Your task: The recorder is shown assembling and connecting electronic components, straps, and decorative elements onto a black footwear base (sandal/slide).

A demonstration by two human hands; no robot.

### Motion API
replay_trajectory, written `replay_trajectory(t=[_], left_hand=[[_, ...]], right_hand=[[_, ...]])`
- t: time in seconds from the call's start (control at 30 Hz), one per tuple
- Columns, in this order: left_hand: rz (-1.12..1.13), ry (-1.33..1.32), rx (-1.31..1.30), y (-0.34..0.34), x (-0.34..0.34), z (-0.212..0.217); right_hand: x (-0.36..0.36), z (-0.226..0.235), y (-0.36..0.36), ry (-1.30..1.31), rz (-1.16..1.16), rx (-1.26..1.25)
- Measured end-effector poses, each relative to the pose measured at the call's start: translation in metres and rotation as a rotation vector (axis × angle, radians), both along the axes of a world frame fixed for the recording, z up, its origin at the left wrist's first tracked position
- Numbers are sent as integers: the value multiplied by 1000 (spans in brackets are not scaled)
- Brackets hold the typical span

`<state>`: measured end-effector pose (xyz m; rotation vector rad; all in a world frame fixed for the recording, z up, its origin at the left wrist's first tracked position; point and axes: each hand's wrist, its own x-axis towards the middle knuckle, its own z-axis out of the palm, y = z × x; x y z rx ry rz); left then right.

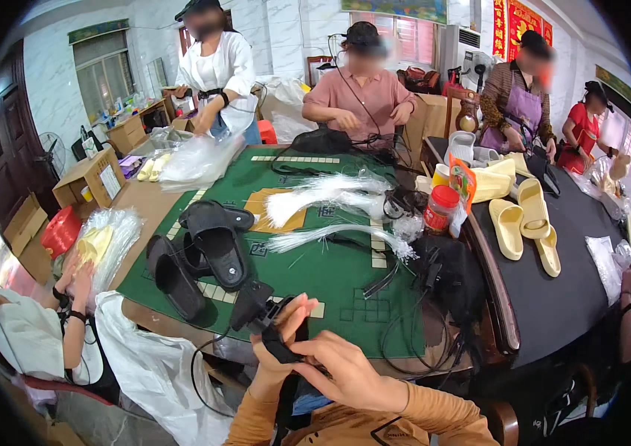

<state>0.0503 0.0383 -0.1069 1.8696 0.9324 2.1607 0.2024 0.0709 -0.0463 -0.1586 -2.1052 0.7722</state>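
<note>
A black strap (278,345) wraps my left wrist, and a small black device (254,306) with a cable sits on it at the thumb side. My left hand (292,318) is raised above the table's near edge, its fingers loosely bent with nothing seen in them. With thumb and fingers closed, my right hand (345,368) pinches the strap at the inner side of the left wrist. Black slippers (215,249) lie in a cluster just beyond my hands. Past them, bundles of clear plastic tag fasteners (323,197) rest on the green mat (330,297).
A red-lidded jar (442,208) and tangled black cables (445,275) stand right. On the dark table (479,320) lie pale yellow slippers (531,215). A white sack (152,364) hangs at left. Co-workers stand across the table; one at left handles a bagged slipper (96,245).
</note>
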Motion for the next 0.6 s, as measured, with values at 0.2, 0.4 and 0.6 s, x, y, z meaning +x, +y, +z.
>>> replay_trajectory(t=[0.2, 0.4, 0.6], left_hand=[[-299, -617, -35, -6, -7, 12], [-489, -636, -51, -5, -5, 34], [-233, -412, -161, -1, 4, 47]], right_hand=[[4, 13, 10, -35, -33, 242], [-5, 25, 44, 103, -77, 143], [-15, 12, 43, 41, 77, -41]])
